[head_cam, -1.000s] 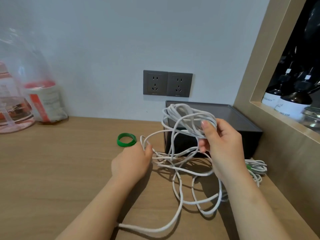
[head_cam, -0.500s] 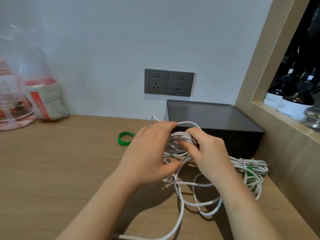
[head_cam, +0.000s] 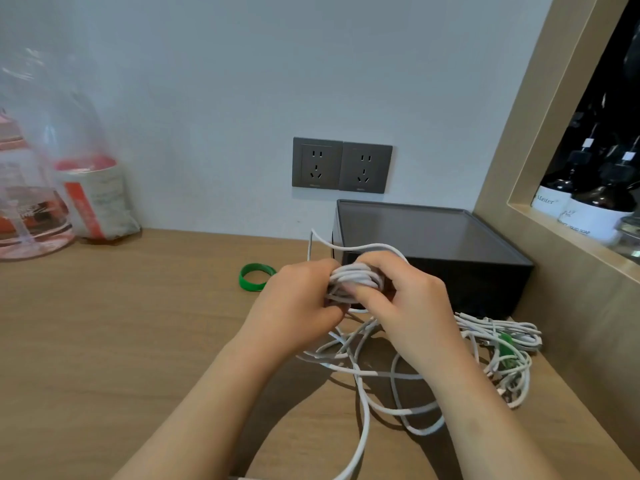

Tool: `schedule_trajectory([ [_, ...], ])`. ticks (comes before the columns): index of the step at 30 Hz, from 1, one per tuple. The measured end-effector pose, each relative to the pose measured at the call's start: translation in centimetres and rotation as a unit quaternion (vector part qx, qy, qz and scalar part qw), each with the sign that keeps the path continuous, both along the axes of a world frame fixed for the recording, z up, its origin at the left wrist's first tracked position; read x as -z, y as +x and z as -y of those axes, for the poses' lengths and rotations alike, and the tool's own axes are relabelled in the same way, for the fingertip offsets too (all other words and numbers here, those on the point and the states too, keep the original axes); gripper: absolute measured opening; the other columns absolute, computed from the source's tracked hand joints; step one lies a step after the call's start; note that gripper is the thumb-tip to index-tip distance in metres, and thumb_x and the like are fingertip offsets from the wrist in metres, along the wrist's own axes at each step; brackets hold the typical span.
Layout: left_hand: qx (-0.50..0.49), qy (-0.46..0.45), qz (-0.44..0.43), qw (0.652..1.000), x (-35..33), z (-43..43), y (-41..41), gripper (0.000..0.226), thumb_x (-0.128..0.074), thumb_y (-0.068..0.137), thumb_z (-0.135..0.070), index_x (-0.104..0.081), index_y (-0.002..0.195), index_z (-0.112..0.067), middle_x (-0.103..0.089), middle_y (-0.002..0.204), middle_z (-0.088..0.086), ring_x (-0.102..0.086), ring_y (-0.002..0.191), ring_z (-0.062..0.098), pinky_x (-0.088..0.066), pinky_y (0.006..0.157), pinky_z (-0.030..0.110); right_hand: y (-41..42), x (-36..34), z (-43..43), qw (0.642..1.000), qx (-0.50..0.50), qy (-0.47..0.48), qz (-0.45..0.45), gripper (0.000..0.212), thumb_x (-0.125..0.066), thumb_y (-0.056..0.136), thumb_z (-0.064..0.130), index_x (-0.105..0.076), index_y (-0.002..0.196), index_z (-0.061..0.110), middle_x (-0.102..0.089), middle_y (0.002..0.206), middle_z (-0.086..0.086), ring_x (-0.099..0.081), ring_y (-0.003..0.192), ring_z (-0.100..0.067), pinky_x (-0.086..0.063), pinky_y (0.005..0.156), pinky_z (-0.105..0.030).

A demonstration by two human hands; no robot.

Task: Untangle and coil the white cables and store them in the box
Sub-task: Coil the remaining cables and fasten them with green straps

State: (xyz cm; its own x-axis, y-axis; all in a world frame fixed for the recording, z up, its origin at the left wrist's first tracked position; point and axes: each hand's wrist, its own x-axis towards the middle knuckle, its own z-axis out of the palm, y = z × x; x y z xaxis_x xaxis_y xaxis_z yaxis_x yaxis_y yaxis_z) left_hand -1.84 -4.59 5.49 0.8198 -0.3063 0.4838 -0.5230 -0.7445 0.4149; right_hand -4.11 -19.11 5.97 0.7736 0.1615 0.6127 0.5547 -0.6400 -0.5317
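A bunched coil of white cable [head_cam: 353, 277] is gripped between my left hand [head_cam: 294, 306] and my right hand [head_cam: 412, 306], just in front of the dark grey box [head_cam: 485, 271]. Loose loops of the same cable [head_cam: 381, 393] trail down onto the wooden counter beneath my wrists. A second bundle of white cables [head_cam: 502, 344], tied with a green band, lies on the counter to the right, against the box's front. The box's inside looks bare.
A green ring [head_cam: 256, 277] lies on the counter left of my hands. Two grey wall sockets [head_cam: 341, 165] sit above the box. Clear plastic containers [head_cam: 31, 188] stand at the far left. A wooden shelf frame [head_cam: 554, 216] with dark bottles [head_cam: 588, 202] borders the right.
My right hand lowered the coil from above the box to in front of it. My left hand came up from the counter and closed on the coil beside the right.
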Motion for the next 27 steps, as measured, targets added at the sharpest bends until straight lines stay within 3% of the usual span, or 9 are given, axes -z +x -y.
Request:
schedule_trajectory([
  [4,-0.028,-0.114,-0.026,0.993,0.3,-0.4,0.4,0.008,-0.066,0.082,-0.017,-0.063,0.089,-0.019,-0.062,0.073,-0.01,-0.058,0.07,0.009,-0.041,0.061,0.011,0.1,0.1,-1.0,0.974,0.022,0.17,-0.152,0.043,-0.061,0.088,0.028,-0.042,0.125,0.038,-0.054,0.109,0.022,-0.053,0.088,0.018,-0.047,0.074,-0.007],
  [7,-0.083,-0.243,-0.047,0.965,-0.1,-1.2,0.5,0.009,-0.067,0.079,-0.014,-0.06,0.075,-0.018,-0.064,0.063,-0.004,-0.061,0.063,0.015,-0.047,0.065,0.025,0.2,0.7,-2.1,0.924,-0.011,0.282,-0.258,0.026,-0.053,0.092,0.013,-0.046,0.114,0.025,-0.062,0.109,0.005,-0.064,0.09,-0.007,-0.054,0.088,-0.035],
  [9,-0.087,-0.349,-0.085,0.929,-0.4,-1.7,0.5,0.005,-0.066,0.079,-0.009,-0.064,0.076,-0.013,-0.068,0.068,0.008,-0.062,0.062,0.019,-0.049,0.062,0.03,-0.3,1.1,-2.9,0.92,-0.05,0.233,-0.311,0.02,-0.051,0.09,0.01,-0.048,0.104,0.024,-0.063,0.098,-0.001,-0.064,0.09,-0.017,-0.054,0.085,-0.037],
  [12,-0.034,-0.495,-0.16,0.853,-0.7,-1.7,0.2,0.009,-0.06,0.086,-0.002,-0.065,0.08,-0.006,-0.07,0.069,0.012,-0.063,0.064,0.02,-0.052,0.062,0.031,-0.7,2.0,-3.7,0.928,-0.132,0.033,-0.347,0.019,-0.06,0.087,0.027,-0.049,0.101,0.031,-0.058,0.101,0.008,-0.057,0.096,-0.009,-0.049,0.088,-0.031],
  [16,0.011,-0.604,-0.215,0.767,-0.7,-2.0,0.5,0.019,-0.051,0.091,0.0,-0.056,0.072,-0.002,-0.06,0.056,0.006,-0.06,0.051,0.016,-0.054,0.062,0.035,-0.1,2.1,-3.2,0.945,-0.104,-0.105,-0.293,0.027,-0.054,0.09,0.043,-0.06,0.088,0.016,-0.056,0.075,0.004,-0.056,0.075,-0.014,-0.045,0.071,-0.032],
  [19,0.033,-0.688,-0.23,0.688,-1.1,-2.4,0.6,0.016,-0.052,0.091,-0.001,-0.056,0.076,-0.003,-0.059,0.052,0.002,-0.06,0.047,0.011,-0.058,0.055,0.029,0.4,1.3,-1.2,0.963,-0.043,-0.093,-0.248,0.033,-0.049,0.093,0.041,-0.061,0.08,0.013,-0.051,0.065,0.006,-0.048,0.062,-0.008,-0.036,0.06,-0.027],
  [22,0.057,-0.723,-0.261,0.637,-1.1,-2.5,0.5,0.012,-0.051,0.091,-0.004,-0.061,0.088,-0.009,-0.058,0.051,-0.001,-0.058,0.044,0.009,-0.058,0.054,0.028,0.9,1.0,1.1,0.954,-0.012,-0.108,-0.281,0.029,-0.049,0.093,0.04,-0.064,0.085,0.017,-0.061,0.076,-0.001,-0.057,0.074,-0.013,-0.042,0.067,-0.031],
  [25,0.065,-0.721,-0.28,0.631,-0.8,-2.8,0.8,0.002,-0.06,0.083,-0.015,-0.062,0.084,-0.014,-0.05,0.049,-0.004,-0.05,0.042,0.007,-0.055,0.05,0.024,1.1,0.6,2.9,0.939,-0.015,-0.064,-0.338,0.016,-0.052,0.094,0.034,-0.067,0.093,0.03,-0.066,0.08,0.006,-0.062,0.083,-0.008,-0.047,0.078,-0.028],
  [27,0.057,-0.702,-0.29,0.648,-0.3,-3.1,1.1,0.015,-0.067,0.069,-0.023,-0.056,0.07,-0.012,-0.047,0.048,-0.003,-0.048,0.041,0.006,-0.053,0.049,0.024,1.2,0.4,3.7,0.932,-0.019,0.027,-0.36,0.012,-0.057,0.092,0.027,-0.066,0.093,0.035,-0.068,0.087,0.01,-0.061,0.088,-0.003,-0.046,0.079,-0.022],
])
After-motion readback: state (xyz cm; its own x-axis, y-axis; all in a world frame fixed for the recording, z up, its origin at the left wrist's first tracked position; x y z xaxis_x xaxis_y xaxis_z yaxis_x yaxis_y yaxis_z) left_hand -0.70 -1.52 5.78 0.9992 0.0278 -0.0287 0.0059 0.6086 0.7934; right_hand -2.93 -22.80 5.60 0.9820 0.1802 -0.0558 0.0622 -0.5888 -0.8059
